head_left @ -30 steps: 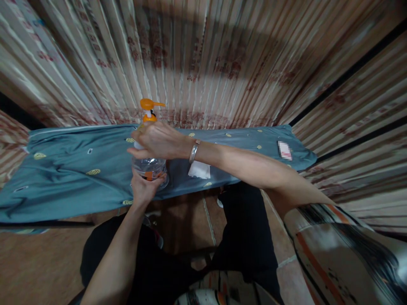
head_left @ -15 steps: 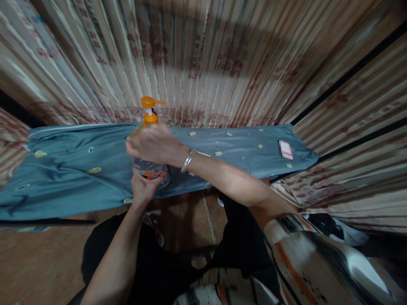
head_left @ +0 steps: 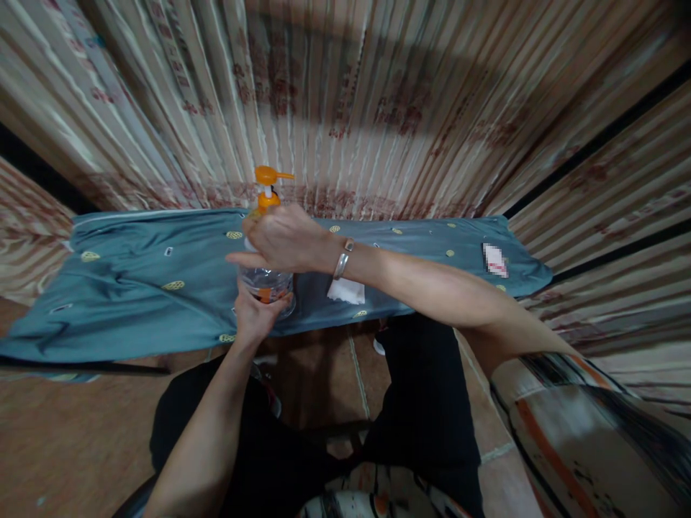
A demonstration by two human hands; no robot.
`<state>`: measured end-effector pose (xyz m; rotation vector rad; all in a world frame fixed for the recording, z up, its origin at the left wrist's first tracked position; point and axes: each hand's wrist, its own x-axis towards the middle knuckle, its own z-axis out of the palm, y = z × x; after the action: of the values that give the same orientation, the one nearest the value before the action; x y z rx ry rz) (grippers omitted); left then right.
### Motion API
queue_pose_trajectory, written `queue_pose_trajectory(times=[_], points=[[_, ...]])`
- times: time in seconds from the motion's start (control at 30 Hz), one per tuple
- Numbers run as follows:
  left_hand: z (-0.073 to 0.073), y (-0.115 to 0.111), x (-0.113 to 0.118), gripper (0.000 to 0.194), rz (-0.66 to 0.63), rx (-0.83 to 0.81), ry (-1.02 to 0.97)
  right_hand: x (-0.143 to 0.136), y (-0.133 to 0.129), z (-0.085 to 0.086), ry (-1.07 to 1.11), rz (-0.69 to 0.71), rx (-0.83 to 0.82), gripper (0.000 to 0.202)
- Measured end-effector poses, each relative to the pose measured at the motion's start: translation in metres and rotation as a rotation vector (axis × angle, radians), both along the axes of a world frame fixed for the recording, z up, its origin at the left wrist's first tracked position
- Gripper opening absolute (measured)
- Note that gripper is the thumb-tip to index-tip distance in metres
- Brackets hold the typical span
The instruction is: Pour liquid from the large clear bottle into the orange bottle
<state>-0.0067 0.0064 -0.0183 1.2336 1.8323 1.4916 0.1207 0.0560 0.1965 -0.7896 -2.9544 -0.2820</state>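
A clear pump bottle (head_left: pixel 267 279) with an orange pump head (head_left: pixel 268 175) stands upright near the middle of the cloth-covered table. My left hand (head_left: pixel 258 311) is closed round its lower part, the thumb lying across the front. Higher up, my right hand (head_left: pixel 291 234) wraps over the bottle just below the orange collar. Its thumb sticks out to the left, and its other fingers are curled, partly hidden behind the bottle. A bracelet (head_left: pixel 342 260) circles my right wrist. Just below that wrist lies a white piece of paper or tissue (head_left: pixel 346 291).
Blue-green cloth with yellow prints (head_left: pixel 124 302) covers the narrow table. A small white and pink packet (head_left: pixel 495 260), blurred out, rests at the right end. Pleated curtains (head_left: pixel 324 93) hang behind, and dark poles (head_left: pixel 599 158) slant at the sides. My knees are under the front edge.
My right thumb has stretched out to the left, and the right forearm has shifted, baring more of the white paper. The whole view has moved slightly. Both hands stay at the bottle.
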Motion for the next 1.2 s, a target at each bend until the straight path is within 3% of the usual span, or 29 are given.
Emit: queue_pose_trajectory(times=[0.07,0.2,0.37,0.5,0.63,0.97,1.2], points=[[-0.001,-0.001,0.001,0.091,-0.014,-0.004,-0.032,0.001,-0.006,0.003,0.009,-0.044,0.012,0.071],[0.003,-0.003,0.003,0.087,-0.016,-0.012,-0.063,0.002,-0.010,0.005,-0.007,-0.091,-0.030,0.049],[0.012,-0.006,0.006,0.081,-0.012,-0.008,-0.077,0.006,-0.002,0.007,-0.025,-0.028,-0.081,0.040],[0.015,-0.006,0.007,0.080,-0.005,-0.007,-0.083,0.009,-0.001,0.014,-0.079,0.004,-0.078,0.042],[0.014,-0.005,0.006,0.087,0.009,-0.014,-0.083,0.005,-0.007,0.024,-0.087,-0.074,-0.012,0.055],[0.014,-0.003,0.005,0.093,-0.003,-0.026,-0.093,0.000,-0.009,0.040,-0.191,-0.017,-0.087,0.028],[0.008,-0.001,0.004,0.091,0.003,-0.023,-0.096,-0.002,-0.011,0.038,-0.165,0.006,-0.006,0.039]])
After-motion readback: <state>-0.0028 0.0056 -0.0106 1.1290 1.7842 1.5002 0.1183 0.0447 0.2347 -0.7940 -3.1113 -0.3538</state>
